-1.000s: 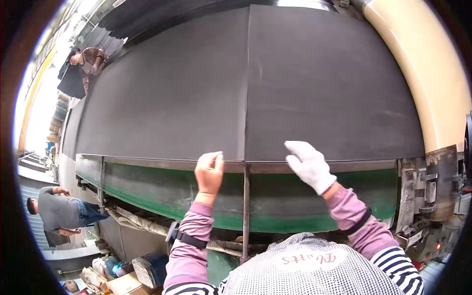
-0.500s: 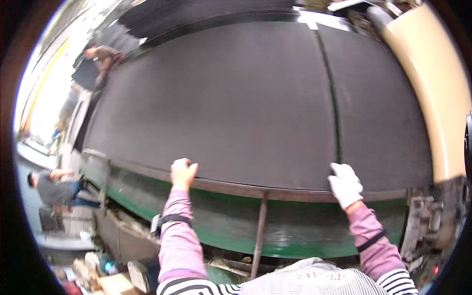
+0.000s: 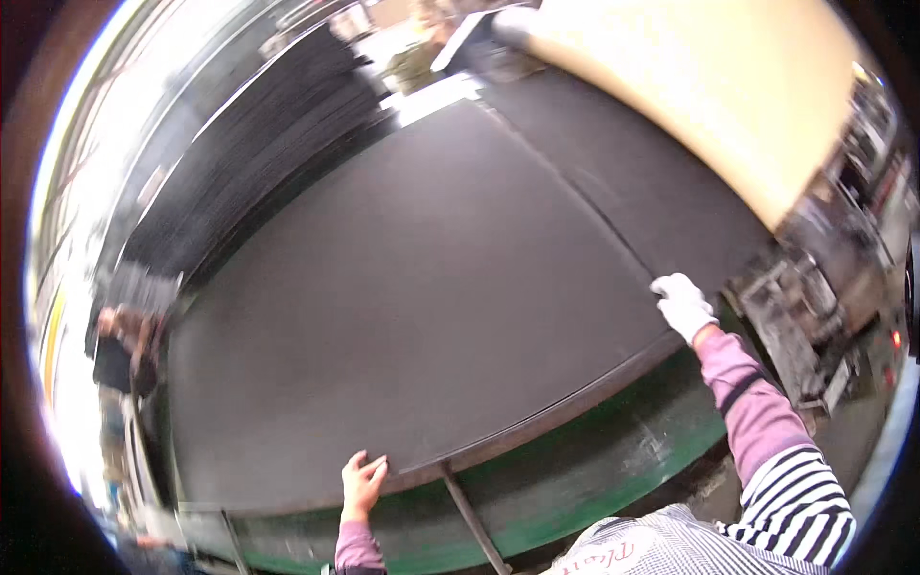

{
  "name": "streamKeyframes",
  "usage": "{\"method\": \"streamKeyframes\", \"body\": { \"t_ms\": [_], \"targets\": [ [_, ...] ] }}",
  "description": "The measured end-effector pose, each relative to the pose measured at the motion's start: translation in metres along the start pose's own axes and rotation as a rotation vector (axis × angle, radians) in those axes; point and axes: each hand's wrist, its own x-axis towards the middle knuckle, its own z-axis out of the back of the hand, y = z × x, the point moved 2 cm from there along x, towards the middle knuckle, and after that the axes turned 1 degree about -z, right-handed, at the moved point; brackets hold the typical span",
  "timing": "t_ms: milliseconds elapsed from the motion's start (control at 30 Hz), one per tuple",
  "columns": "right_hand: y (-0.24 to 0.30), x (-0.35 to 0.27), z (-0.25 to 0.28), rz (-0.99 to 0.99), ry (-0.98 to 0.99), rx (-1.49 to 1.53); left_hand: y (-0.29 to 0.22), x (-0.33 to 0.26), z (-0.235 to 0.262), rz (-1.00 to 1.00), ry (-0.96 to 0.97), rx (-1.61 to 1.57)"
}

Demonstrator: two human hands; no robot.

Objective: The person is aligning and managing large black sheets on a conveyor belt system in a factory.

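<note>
A large flat black sheet point(image 3: 412, 297) lies across the table in front of me. My left hand point(image 3: 362, 484), bare, is at the sheet's near edge toward the left, fingers bent and a little apart on the black surface. In a white glove, my right hand point(image 3: 685, 307) is closed at the sheet's near right corner, beside a narrow seam. Beyond that seam lies a second black piece point(image 3: 623, 163). The undersides of the fingers are hidden on both hands.
A wide cream-coloured roll or curved panel point(image 3: 709, 86) stands at the far right, above dark machine parts point(image 3: 795, 287). A stack of black sheets point(image 3: 259, 134) is at the back left. Another person point(image 3: 125, 350) is at the left end. Green panelling point(image 3: 575, 479) runs under the near edge.
My view has turned to the right, so the sheet appears tilted. Both hands remain near its front edge; the left hand's fingers look more raised and apart.
</note>
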Motion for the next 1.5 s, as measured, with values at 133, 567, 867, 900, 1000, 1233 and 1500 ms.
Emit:
{"method": "streamKeyframes", "body": {
  "t_ms": [133, 567, 867, 900, 1000, 1233, 1500],
  "targets": [
    [-0.007, -0.003, 0.001, -0.074, -0.084, -0.294, -0.018, -0.001, -0.012, -0.029, 0.105, -0.009],
    [-0.001, -0.068, 0.032, 0.258, -0.322, 0.030, -0.249, 0.032, -0.094, -0.366, 0.140, 0.232],
    [0.060, -0.222, 0.039, 0.003, 0.402, 0.669, -0.152, 0.025, -0.095, -0.325, -0.014, -0.210],
    [0.056, -0.236, 0.043, -0.012, 0.374, 0.710, -0.113, 0.013, -0.065, -0.399, -0.215, 0.369],
    [0.042, -0.261, 0.036, -0.159, 0.340, 0.851, -0.061, -0.014, -0.040, -0.154, -0.520, 0.470],
    [0.120, -0.245, 0.014, 0.018, 0.366, 0.720, -0.118, -0.001, -0.065, 0.050, -0.296, 0.053],
    [0.173, -0.240, 0.064, 0.298, 0.364, 0.695, -0.088, -0.005, -0.012, 0.156, 0.191, 0.272]
  ]
}}
